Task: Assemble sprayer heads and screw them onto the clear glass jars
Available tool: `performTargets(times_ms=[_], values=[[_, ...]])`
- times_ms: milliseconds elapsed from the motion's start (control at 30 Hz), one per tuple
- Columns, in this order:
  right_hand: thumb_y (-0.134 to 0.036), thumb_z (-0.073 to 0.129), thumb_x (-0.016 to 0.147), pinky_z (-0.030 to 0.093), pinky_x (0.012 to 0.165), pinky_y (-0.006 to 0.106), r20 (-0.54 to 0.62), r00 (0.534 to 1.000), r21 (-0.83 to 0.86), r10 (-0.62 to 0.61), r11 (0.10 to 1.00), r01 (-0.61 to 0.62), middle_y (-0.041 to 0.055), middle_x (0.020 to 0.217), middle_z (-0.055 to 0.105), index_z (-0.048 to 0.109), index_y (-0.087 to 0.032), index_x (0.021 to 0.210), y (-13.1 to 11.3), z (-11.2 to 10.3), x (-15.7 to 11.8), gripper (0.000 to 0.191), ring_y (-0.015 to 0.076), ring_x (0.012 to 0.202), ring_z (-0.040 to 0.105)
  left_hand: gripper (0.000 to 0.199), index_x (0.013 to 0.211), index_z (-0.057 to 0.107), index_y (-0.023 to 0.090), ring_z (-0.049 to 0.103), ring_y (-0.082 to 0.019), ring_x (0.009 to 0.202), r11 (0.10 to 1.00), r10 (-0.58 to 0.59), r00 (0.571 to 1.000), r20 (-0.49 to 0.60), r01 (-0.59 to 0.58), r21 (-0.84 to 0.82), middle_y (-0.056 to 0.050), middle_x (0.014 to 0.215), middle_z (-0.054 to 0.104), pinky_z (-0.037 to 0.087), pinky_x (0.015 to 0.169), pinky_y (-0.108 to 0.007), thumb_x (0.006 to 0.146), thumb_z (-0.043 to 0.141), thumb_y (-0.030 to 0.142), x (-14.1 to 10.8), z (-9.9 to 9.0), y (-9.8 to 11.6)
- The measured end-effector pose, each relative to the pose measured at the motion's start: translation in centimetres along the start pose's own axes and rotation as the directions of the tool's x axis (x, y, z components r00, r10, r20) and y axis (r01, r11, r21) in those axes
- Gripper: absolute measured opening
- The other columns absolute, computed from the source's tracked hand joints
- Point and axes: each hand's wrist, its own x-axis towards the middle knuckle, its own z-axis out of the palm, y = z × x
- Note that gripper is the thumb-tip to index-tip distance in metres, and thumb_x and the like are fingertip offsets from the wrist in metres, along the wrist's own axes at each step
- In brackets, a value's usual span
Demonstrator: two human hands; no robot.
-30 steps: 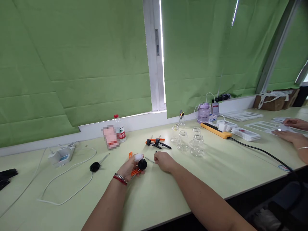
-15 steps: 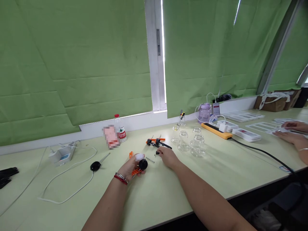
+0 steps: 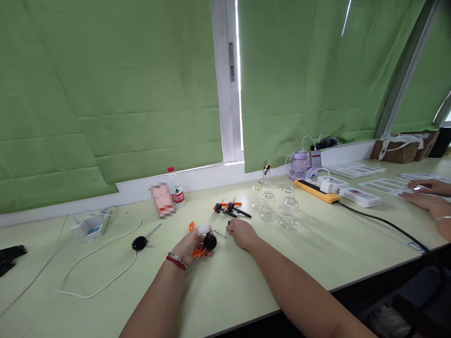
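Note:
My left hand point(image 3: 188, 243) is closed around an assembly with a round black part point(image 3: 210, 241), a white piece point(image 3: 203, 229) and an orange strip point(image 3: 199, 252). A thin metal rod, perhaps a long screw point(image 3: 220, 233), points from beside it toward my right hand point(image 3: 243, 233). That hand is low over the table, its fingers pinched at a small black piece point(image 3: 229, 223), partly hidden by the fingertips. Just behind it lie two black-and-orange assemblies point(image 3: 225, 207) with metal pins.
Several clear glass jars point(image 3: 268, 207) stand to the right, beside an orange power strip point(image 3: 317, 191). A water bottle point(image 3: 178, 191) stands at the back. On the left are a black disc with a metal stem point(image 3: 139, 243) and a white cable point(image 3: 102, 288). A co-worker's hands point(image 3: 428, 192) handle sheets at far right.
My right hand has shifted slightly left and nearer me, its fingertips now covering the spot where tiny bits showed. My left hand and its assembly have hardly moved.

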Motion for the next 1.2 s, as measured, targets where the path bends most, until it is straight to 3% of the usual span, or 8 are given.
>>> performTargets(times_ms=[300, 700, 933, 1067, 1200], values=[[-0.01, 0.056, 0.079, 0.034, 0.065, 0.023, -0.038, 0.998, 0.127, 0.042, 0.991, -0.037, 0.0044, 0.093, 0.065, 0.068, -0.019, 0.083, 0.7, 0.4, 0.2, 0.016, 0.0171, 0.087, 0.057, 0.046, 0.093, 0.049, 0.018, 0.059, -0.017, 0.048, 1.0, 0.009, 1.0, 0.009, -0.009, -0.002, -0.006, 0.072, 0.062, 0.035, 0.04, -0.022, 0.066, 0.061, 0.054, -0.1, 0.0, 0.0], [-0.009, 0.058, 0.073, 0.035, 0.062, 0.023, 0.009, 0.998, 0.218, 0.067, 0.974, -0.068, 0.0045, 0.083, 0.064, 0.063, -0.017, 0.069, -0.2, -0.5, -0.4, 0.01, 0.0156, 0.077, 0.055, 0.042, 0.092, 0.05, 0.017, 0.06, -0.018, 0.049, 1.0, 0.019, 0.999, 0.028, -0.019, 0.014, -0.005, 0.07, 0.061, 0.035, 0.04, -0.023, 0.068, 0.058, 0.051, 0.0, -0.1, -0.2], [-0.006, 0.057, 0.068, 0.033, 0.062, 0.023, -0.043, 0.998, 0.297, 0.037, 0.954, -0.023, 0.0032, 0.076, 0.06, 0.059, -0.016, 0.064, -0.5, -0.6, -0.5, 0.011, 0.0137, 0.071, 0.051, 0.045, 0.093, 0.05, 0.018, 0.059, -0.017, 0.048, 1.0, 0.006, 1.0, 0.023, -0.007, 0.018, -0.006, 0.072, 0.062, 0.034, 0.039, -0.022, 0.067, 0.06, 0.052, -0.1, 0.0, 0.0], [-0.006, 0.054, 0.069, 0.034, 0.059, 0.022, -0.107, 0.992, 0.393, 0.067, 0.919, -0.02, 0.0012, 0.07, 0.058, 0.061, -0.016, 0.072, -0.4, -0.1, -0.3, 0.012, 0.0129, 0.066, 0.05, 0.046, 0.092, 0.05, 0.018, 0.059, -0.017, 0.048, 1.0, 0.008, 1.0, 0.021, -0.008, 0.018, -0.005, 0.07, 0.061, 0.034, 0.04, -0.022, 0.066, 0.061, 0.054, -0.1, 0.1, 0.0], [-0.011, 0.05, 0.075, 0.039, 0.059, 0.021, -0.147, 0.986, 0.538, 0.076, 0.843, 0.015, 0.0008, 0.075, 0.062, 0.062, -0.017, 0.088, -0.8, 0.4, -0.2, 0.019, 0.0116, 0.064, 0.053, 0.048, 0.092, 0.05, 0.018, 0.059, -0.017, 0.048, 1.0, 0.003, 1.0, 0.022, -0.004, 0.019, -0.004, 0.07, 0.061, 0.033, 0.039, -0.022, 0.065, 0.061, 0.055, -0.1, 0.1, 0.0]])
